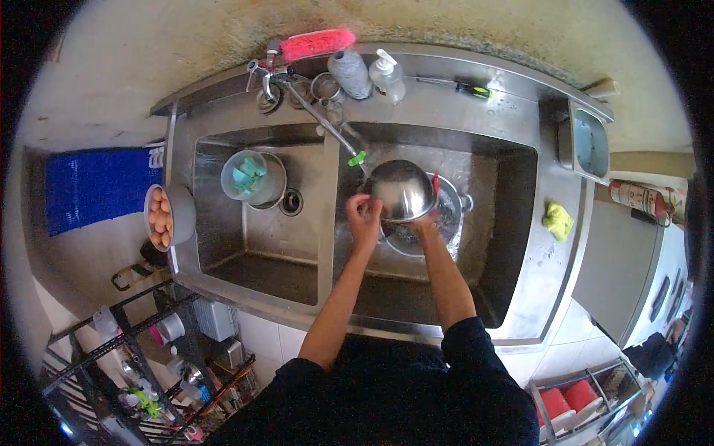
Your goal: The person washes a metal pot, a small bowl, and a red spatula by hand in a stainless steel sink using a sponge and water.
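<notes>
A shiny stainless steel bowl [403,187] is tilted in the right sink basin, its rounded outside facing up. My right hand [422,224] grips its lower rim, the fingers partly hidden beneath. At the bowl's left edge, my left hand [365,214] has its thumb and curled fingers on the rim. The tap spout [321,117], with a green nozzle [357,159] at its end, reaches to just above the bowl. Below lies a round metal pan [454,234] with a loop handle, holding water. Something red [435,183] shows at its edge.
The left basin [279,234] holds a metal pot [276,178] and a clear tub [228,181] with green pieces. A pot of eggs [187,217] stands at the left. Behind are a pump bottle [387,78], a screwdriver [474,90] and a pink brush [318,44]. A yellow cloth [558,222] lies right.
</notes>
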`<state>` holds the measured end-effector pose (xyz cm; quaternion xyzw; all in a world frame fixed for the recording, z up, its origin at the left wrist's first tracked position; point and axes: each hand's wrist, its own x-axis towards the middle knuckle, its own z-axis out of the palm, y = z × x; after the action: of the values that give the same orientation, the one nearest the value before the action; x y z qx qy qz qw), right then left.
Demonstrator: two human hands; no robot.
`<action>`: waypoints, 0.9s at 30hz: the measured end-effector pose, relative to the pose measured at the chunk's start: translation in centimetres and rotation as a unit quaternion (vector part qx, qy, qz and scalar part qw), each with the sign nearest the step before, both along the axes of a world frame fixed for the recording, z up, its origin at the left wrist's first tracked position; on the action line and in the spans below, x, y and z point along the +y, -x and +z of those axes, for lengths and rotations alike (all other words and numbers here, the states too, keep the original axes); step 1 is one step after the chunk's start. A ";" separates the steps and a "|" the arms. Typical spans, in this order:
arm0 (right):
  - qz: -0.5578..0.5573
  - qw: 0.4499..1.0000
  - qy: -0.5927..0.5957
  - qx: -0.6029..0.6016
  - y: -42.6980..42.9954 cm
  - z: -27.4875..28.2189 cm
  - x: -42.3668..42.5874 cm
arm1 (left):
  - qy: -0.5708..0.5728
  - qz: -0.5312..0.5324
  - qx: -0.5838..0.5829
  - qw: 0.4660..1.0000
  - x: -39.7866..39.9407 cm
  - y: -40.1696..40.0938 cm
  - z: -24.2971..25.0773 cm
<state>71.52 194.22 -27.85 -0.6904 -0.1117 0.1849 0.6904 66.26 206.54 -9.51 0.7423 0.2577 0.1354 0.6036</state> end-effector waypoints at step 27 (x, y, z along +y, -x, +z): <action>-0.035 0.996 0.031 0.071 20.7 21.5 -19.3 | -0.290 -0.664 -0.238 0.647 -31.8 3.3 10.7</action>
<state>50.80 174.88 -6.32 -0.6997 -0.0326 0.2131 0.6811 63.00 174.71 1.20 0.7943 -0.5084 -0.0620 0.3269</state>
